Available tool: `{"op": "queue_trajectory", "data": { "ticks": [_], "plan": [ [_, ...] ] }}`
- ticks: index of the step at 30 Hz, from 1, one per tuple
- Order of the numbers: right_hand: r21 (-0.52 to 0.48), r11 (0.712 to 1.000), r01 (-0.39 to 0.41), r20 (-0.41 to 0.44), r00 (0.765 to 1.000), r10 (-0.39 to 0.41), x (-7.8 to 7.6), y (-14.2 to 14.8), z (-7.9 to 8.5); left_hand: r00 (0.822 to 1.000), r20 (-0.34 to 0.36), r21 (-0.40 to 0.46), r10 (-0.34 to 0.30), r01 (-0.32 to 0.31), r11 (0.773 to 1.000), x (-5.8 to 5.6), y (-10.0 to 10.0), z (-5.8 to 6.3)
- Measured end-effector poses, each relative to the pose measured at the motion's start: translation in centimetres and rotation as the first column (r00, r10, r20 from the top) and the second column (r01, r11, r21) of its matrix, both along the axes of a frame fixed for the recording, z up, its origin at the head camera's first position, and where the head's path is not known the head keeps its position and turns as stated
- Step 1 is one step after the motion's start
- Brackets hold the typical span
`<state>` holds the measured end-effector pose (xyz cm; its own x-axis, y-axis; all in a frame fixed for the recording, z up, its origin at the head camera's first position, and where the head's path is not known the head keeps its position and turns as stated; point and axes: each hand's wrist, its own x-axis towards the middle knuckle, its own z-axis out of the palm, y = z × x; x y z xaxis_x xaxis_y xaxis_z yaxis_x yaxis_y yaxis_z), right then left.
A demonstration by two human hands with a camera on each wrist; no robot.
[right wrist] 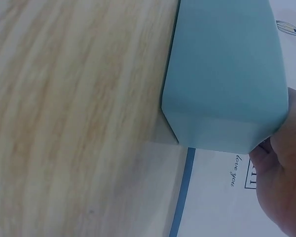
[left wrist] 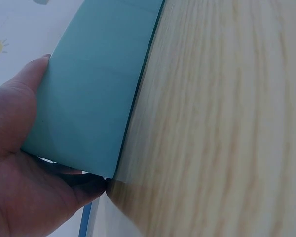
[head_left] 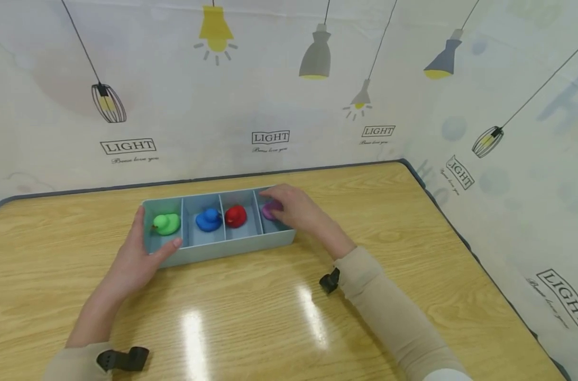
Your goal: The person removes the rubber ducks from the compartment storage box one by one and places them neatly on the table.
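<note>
Nearest, two beige sleeves [head_left: 403, 323] with small black wrist devices [head_left: 122, 359] reach over a light wood-grained table [head_left: 250, 312]. Beyond them the left hand [head_left: 138, 259] spans the near left corner of a long, pale blue-green box [head_left: 231, 250], thumb along the near wall's rim and fingers round the end, holding it where it sits on the table. The box looks light and stiff with smooth walls, so that corner seems a sensible place to steady it.

Its four compartments hold one toy each, from left to right: a glossy green toy duck [head_left: 167, 224], a blue toy duck [head_left: 208, 220] and a red toy duck [head_left: 236, 216] either side of the same divider, and a rounded purple toy [head_left: 269, 210] in the right end. The right hand [head_left: 295, 206] dips in there, thumb and fingers curled close about the purple toy; how firmly they pinch cannot be told. The toys are probably light, slick and hardy, best taken round the body from above.

Farthest, a pale backdrop [head_left: 184, 100] bears printed lamps.
</note>
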<state>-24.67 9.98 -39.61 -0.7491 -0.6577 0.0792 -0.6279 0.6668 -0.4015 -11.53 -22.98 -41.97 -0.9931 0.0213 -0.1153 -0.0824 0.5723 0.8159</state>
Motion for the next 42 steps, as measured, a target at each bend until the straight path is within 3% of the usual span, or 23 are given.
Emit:
{"op": "queue_trajectory", "data": {
  "ticks": [12, 30, 42],
  "plan": [
    [0.111, 0.991, -0.075, -0.060, 0.995, 0.082, -0.4, -0.7, 0.1, 1.000, -0.006, 0.008, -0.004, 0.004, 1.000, 0.1, 0.0, 0.2],
    [0.161, 0.986, -0.039, -0.038, 0.998, 0.045, -0.3, -1.1, 0.5, 1.000, 0.015, -0.003, -0.006, 0.006, 1.000, 0.0, 0.0, 0.2],
    [0.163, 0.985, -0.062, -0.070, 0.995, 0.075, -0.2, -1.2, 0.8, 0.999, 0.033, -0.007, -0.004, 0.005, 1.000, 0.0, 0.0, 0.2]
  ]
}}
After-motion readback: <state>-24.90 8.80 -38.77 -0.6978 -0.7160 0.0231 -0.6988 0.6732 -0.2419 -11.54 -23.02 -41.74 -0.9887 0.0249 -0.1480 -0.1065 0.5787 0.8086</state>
